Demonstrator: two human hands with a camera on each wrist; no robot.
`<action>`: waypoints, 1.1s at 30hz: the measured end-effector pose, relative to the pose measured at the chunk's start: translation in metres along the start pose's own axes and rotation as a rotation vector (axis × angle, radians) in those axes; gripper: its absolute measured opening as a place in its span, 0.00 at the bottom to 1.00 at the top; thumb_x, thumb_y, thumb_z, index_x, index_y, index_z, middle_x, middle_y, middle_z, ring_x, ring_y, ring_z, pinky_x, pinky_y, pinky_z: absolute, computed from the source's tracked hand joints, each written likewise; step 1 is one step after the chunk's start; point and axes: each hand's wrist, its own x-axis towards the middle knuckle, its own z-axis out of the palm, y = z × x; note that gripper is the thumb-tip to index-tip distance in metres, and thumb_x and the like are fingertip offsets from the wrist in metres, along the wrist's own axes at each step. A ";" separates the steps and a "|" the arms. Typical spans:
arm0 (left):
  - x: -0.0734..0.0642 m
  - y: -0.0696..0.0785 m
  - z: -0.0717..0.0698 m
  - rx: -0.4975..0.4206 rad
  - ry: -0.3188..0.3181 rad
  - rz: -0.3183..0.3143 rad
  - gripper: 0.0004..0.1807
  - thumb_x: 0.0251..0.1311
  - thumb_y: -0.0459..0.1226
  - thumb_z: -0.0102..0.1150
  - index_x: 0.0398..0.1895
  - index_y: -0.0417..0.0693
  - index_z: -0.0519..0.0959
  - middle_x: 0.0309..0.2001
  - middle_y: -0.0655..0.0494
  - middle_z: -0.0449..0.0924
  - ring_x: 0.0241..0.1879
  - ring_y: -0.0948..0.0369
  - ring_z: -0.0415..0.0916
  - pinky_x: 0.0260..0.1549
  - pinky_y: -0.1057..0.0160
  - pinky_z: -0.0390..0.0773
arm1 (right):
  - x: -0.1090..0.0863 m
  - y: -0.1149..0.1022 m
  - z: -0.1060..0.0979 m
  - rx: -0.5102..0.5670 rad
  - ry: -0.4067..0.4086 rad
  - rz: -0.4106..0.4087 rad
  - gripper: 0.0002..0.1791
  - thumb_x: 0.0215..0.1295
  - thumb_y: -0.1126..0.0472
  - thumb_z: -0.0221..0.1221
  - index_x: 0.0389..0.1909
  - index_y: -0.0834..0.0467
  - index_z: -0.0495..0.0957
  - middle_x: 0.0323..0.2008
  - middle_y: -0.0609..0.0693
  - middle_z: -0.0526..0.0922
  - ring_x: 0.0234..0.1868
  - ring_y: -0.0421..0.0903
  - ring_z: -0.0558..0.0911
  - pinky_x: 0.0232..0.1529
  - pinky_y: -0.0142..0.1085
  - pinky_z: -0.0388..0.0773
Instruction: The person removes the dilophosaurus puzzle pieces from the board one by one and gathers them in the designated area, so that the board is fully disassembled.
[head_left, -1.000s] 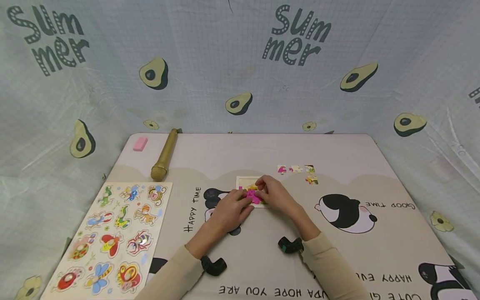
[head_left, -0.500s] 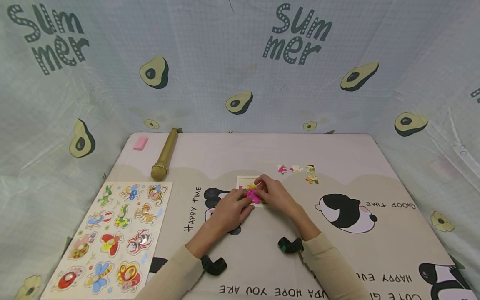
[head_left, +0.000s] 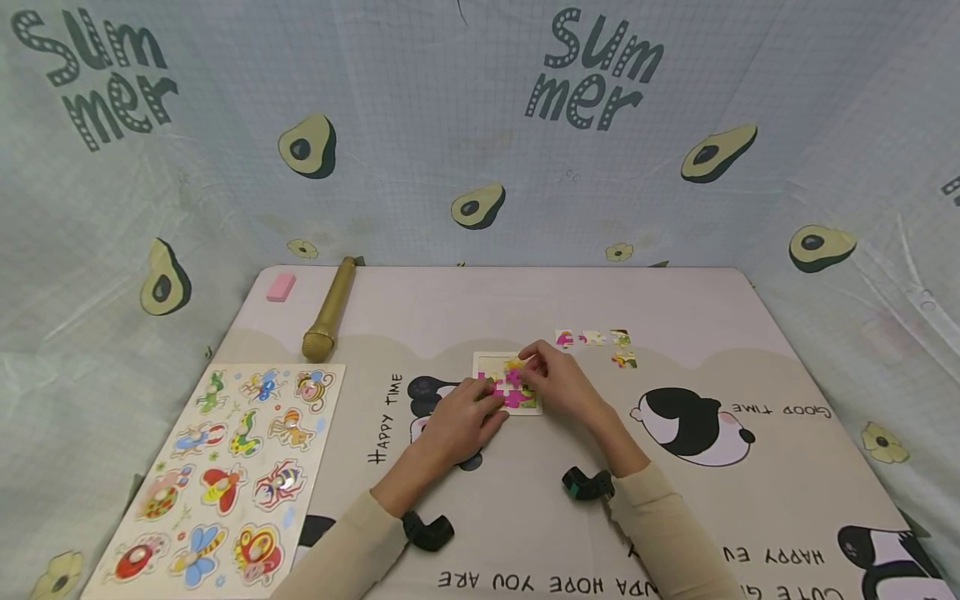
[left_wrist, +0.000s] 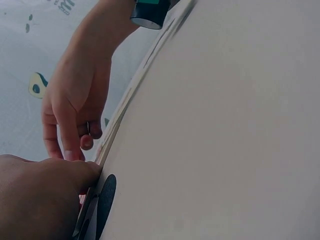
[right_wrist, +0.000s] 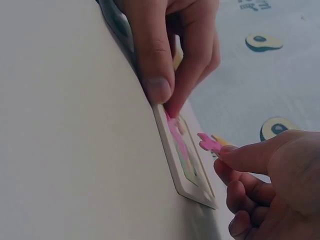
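Pinched between thumb and forefinger of my right hand (head_left: pixel 558 382) is a pink and yellow jigsaw piece (right_wrist: pixel 210 144). In the right wrist view it is tilted and raised just above the puzzle tray (right_wrist: pixel 172 175). This small cream-rimmed tray lies mid-table, its lower part filled with pink and green pieces (head_left: pixel 517 399); bare backing shows at its upper left. My left hand (head_left: pixel 461 421) holds the tray's left side, thumb at the near rim and a fingertip inside, as the right wrist view shows. The left wrist view shows both hands, with the tray mostly hidden.
Several loose jigsaw pieces (head_left: pixel 592 338) lie behind and right of the tray. A large insect-picture board (head_left: pixel 247 483) covers the table's left side, with a gold microphone (head_left: pixel 330 312) and a pink block (head_left: pixel 281 287) beyond it. A patterned curtain (head_left: pixel 405 125) stands behind the table.
My right hand has lifted slightly and moved right, raising the pink and yellow piece from the tray and uncovering the tray's lower right corner. The left hand stays in place.
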 end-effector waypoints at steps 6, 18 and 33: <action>0.000 0.000 0.000 -0.007 0.008 0.003 0.13 0.65 0.44 0.64 0.46 0.47 0.87 0.45 0.52 0.82 0.46 0.58 0.78 0.49 0.62 0.82 | 0.002 0.004 -0.008 -0.018 0.019 0.009 0.14 0.70 0.59 0.62 0.53 0.59 0.76 0.38 0.53 0.83 0.37 0.45 0.78 0.40 0.33 0.76; 0.000 0.000 0.000 -0.014 0.021 -0.006 0.12 0.64 0.44 0.65 0.44 0.49 0.87 0.42 0.55 0.80 0.44 0.60 0.77 0.45 0.64 0.82 | 0.002 0.010 -0.028 -0.019 0.050 0.058 0.15 0.69 0.60 0.62 0.53 0.60 0.76 0.39 0.56 0.84 0.34 0.45 0.78 0.32 0.32 0.75; -0.001 0.000 0.001 -0.033 0.027 -0.015 0.11 0.64 0.44 0.65 0.44 0.49 0.88 0.43 0.54 0.81 0.44 0.60 0.77 0.45 0.64 0.82 | -0.002 0.029 -0.059 -0.039 0.106 0.112 0.16 0.70 0.60 0.60 0.55 0.61 0.76 0.41 0.59 0.83 0.36 0.48 0.78 0.31 0.33 0.75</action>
